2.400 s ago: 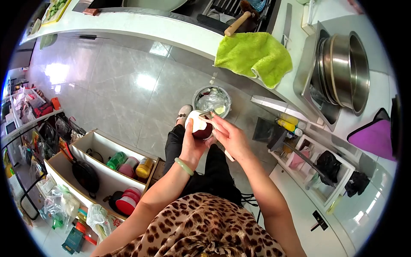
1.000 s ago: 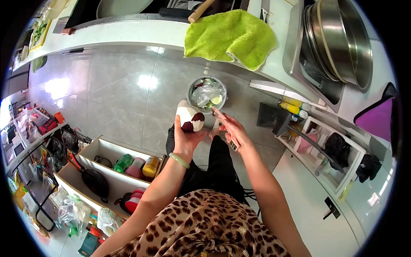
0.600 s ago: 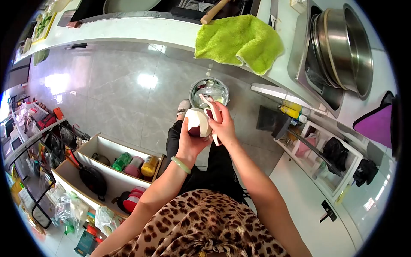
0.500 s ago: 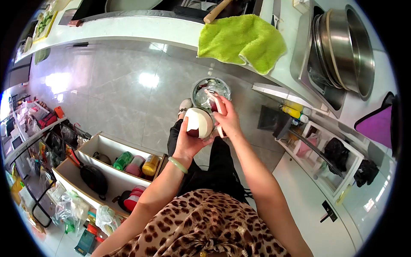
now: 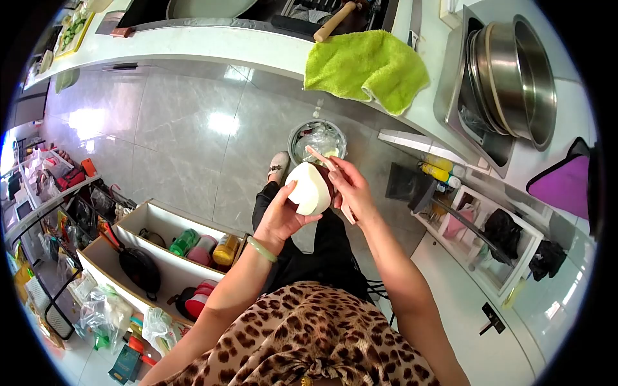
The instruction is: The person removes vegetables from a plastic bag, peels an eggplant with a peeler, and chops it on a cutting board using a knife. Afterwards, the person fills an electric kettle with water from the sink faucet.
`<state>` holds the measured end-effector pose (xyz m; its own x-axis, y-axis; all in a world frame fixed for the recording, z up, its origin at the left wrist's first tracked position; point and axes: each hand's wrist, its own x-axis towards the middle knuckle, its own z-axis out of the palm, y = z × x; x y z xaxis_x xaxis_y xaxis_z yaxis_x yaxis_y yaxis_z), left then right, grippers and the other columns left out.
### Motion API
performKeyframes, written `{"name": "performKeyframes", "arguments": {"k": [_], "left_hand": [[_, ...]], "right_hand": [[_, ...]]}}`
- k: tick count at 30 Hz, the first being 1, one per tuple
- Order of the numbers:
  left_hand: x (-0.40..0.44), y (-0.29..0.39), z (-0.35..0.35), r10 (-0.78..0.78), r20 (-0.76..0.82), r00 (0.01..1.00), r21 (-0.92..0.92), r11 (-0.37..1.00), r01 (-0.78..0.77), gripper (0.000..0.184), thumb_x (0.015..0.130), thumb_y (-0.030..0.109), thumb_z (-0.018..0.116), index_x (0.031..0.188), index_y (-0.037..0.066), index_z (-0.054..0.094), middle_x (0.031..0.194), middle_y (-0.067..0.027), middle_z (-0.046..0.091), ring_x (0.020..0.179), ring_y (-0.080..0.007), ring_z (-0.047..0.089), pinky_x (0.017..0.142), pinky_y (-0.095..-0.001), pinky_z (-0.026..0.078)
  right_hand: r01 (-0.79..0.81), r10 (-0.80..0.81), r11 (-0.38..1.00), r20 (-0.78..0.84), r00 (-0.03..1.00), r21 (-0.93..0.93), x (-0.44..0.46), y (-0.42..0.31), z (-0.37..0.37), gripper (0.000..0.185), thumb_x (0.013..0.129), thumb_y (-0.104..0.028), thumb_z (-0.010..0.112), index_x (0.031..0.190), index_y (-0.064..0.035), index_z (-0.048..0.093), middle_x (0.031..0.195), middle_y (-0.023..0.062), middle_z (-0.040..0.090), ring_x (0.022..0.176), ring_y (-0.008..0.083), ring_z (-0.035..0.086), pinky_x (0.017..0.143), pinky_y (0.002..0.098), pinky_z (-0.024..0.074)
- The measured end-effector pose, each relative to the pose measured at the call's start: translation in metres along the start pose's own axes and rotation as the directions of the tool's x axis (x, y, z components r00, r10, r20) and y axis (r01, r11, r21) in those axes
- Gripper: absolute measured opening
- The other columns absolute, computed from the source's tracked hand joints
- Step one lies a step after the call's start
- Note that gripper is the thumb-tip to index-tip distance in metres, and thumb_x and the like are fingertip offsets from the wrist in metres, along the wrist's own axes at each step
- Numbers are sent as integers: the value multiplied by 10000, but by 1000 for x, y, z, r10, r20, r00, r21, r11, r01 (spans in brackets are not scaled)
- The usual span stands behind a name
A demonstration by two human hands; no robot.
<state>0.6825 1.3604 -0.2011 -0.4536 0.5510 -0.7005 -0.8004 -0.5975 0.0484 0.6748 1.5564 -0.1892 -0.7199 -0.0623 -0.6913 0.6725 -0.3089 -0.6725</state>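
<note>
A large round vegetable (image 5: 310, 190), mostly white with some dark purple skin on its right side, rests in my left hand (image 5: 281, 215). The fingers and thumb of that hand curl round its left and lower sides. My right hand (image 5: 353, 188) grips a pink peeler (image 5: 348, 212), its upper end by the top right of the vegetable. Just beyond both hands, on the floor, stands a round bin (image 5: 292, 145) lined with clear plastic and holding scraps.
A green cloth (image 5: 367, 67) hangs over the counter edge (image 5: 212, 35). Metal pans (image 5: 524, 83) stand in the sink at the right. An open drawer (image 5: 122, 248) with bottles and a black pan is at the lower left. A white rack (image 5: 473, 238) with black bags stands at the right.
The vegetable has turned in my left hand and shows more white towards me. My right hand has moved slightly down and right with the peeler.
</note>
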Motion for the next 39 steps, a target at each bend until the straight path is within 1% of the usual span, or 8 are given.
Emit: {"name": "performKeyframes", "arguments": {"k": [5, 9, 14, 18, 22, 27, 30, 39], "left_hand": [[19, -9, 15, 105, -67, 992, -318, 940, -121, 552, 921, 461, 605, 1354, 149, 466, 1320, -105, 548, 1190, -305, 557, 896, -499, 530], [30, -6, 33, 159, -124, 980, -324, 927, -191, 524, 968, 501, 450, 1330, 123, 480, 1282, -108, 556, 1159, -285, 555, 939, -457, 494], [36, -4, 38, 205, -221, 953, -253, 932, -259, 540, 974, 518, 392, 1326, 116, 471, 1258, -109, 555, 1093, -281, 562, 843, -399, 493], [45, 1, 8, 146, -146, 978, -314, 931, -186, 656, 885, 495, 628, 1410, 169, 407, 1405, -94, 471, 1278, -333, 459, 1029, -588, 366], [33, 4, 12, 124, -137, 983, -136, 980, -143, 547, 941, 514, 495, 1373, 182, 455, 1358, -82, 502, 1243, -308, 479, 1017, -579, 378], [8, 10, -6, 121, -71, 990, 22, 993, -120, 589, 897, 298, 659, 1389, 74, 426, 1336, -150, 527, 1218, -362, 534, 945, -586, 493], [-3, 20, -8, 48, -20, 999, 121, 992, -45, 602, 898, 293, 652, 1407, 81, 411, 1340, -144, 534, 1203, -359, 554, 960, -565, 497], [-7, 27, -3, 20, -59, 998, 243, 970, -5, 623, 904, 348, 644, 1422, 97, 405, 1325, -126, 557, 1163, -320, 593, 909, -516, 541]], "right_hand": [[352, -449, 802, -98, 888, -482, -46, -32, 16, 492, 922, -128, 658, 1380, -47, 498, 1282, 140, 616, 1121, 228, 618, 965, 348, 480], [316, -464, 554, 30, 886, -770, -67, -19, 29, 527, 869, -107, 692, 1369, -163, 535, 1065, 139, 657, 891, 319, 674, 737, 366, 542], [326, -471, 660, -35, 882, -677, -82, 16, 20, 504, 878, -96, 686, 1363, -120, 548, 1174, 148, 657, 1010, 288, 675, 819, 347, 532], [276, -406, 793, -134, 904, -543, -87, 12, 4, 488, 908, -96, 661, 1379, -97, 535, 1244, 112, 653, 1104, 194, 641, 910, 303, 490], [107, -118, 956, -21, 993, -274, -41, -8, -27, 478, 933, -113, 642, 1394, -74, 521, 1268, 67, 625, 1078, 107, 579, 930, 271, 462], [217, -138, 933, 271, 953, -289, -15, -63, -33, 457, 939, -108, 632, 1384, -80, 530, 1329, 79, 603, 1147, 123, 583, 944, 261, 477], [66, 105, 841, 282, 954, -537, -20, -105, -18, 461, 922, -80, 642, 1371, -70, 537, 1355, 93, 594, 1178, 140, 585, 999, 279, 456], [209, 41, 818, 417, 908, -536, -10, -91, -23, 495, 896, -52, 658, 1376, -87, 543, 1325, 40, 618, 1174, 113, 563, 1011, 276, 439]]}}
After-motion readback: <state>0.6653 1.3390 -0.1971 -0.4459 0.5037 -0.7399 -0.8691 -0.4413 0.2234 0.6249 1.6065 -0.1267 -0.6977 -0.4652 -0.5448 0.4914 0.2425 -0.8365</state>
